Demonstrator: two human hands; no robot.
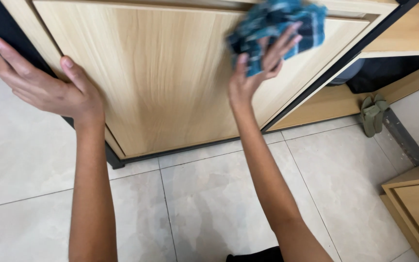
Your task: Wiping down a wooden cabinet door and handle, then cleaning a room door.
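- Nearest the camera are the person's two bare forearms, reaching up from the bottom edge of the view over the pale tiled floor (209, 204).
- The right hand (260, 68) presses a crumpled blue-and-dark checked cloth (277, 26) flat against the light wooden cabinet door (161, 77), fingers spread over the fabric and palm bearing on it, near the door's upper right corner.
- The left hand (44, 82) is open, fingers together and extended, thumb up, resting along the door's left edge where it meets the dark frame (115, 160); it grips nothing that can be seen.
- Judging from where the cloth sits, the wiping is at the top right of the door; the middle and lower panel show no streaks or wet marks, so it cannot be told how much has been covered or what remains.
- Outward to the right, an open wooden shelf (316, 104) sits low beside the door, with a dark rounded thing at its back that is too hidden to name.
- A pair of olive-green items (372, 114) leans by the wall, and a corner of another wooden piece (418, 204) shows at the lower right edge.
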